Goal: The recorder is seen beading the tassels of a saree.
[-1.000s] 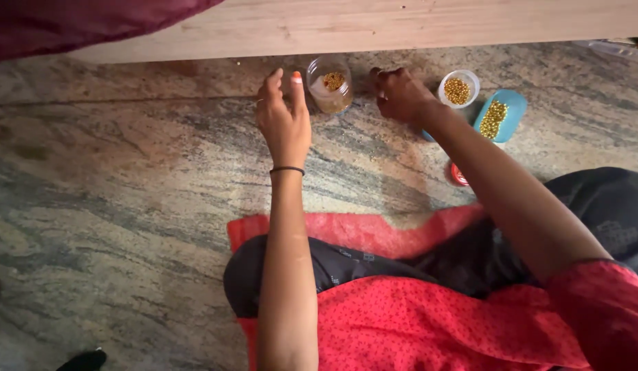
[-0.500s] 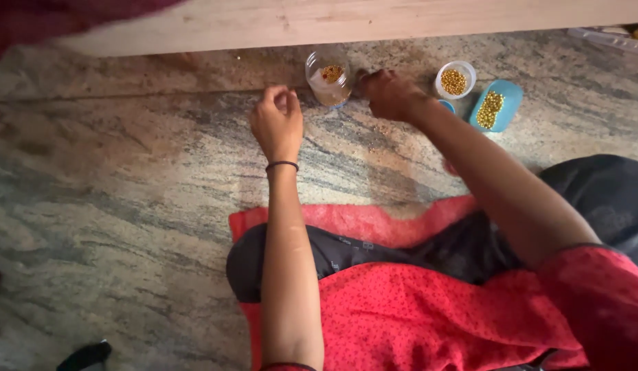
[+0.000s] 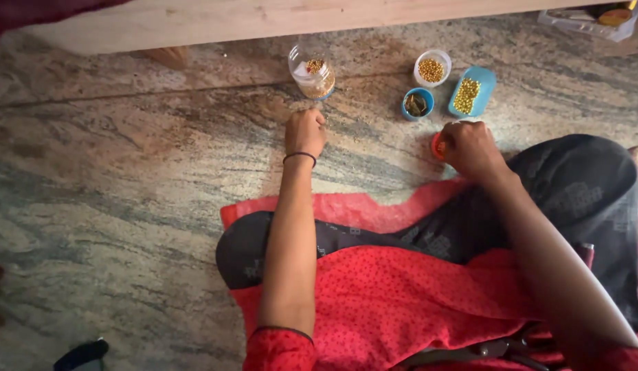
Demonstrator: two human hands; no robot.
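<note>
One clear jar on the stone floor, part filled with gold beads, tilted, just beyond the left hand. Three small tubs to its right: one white with gold beads, one long and blue with gold beads, one round and blue with darker bits. One orange lid, mostly hidden under the right hand. Left hand curled narrow, fingertips pinched near the floor; impossible to tell whether anything is held. Right hand closed over the lid.

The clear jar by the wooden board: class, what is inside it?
The clear jar holds small golden beads, heaped at its bottom. The glare on its wall hides how many there are.
</note>
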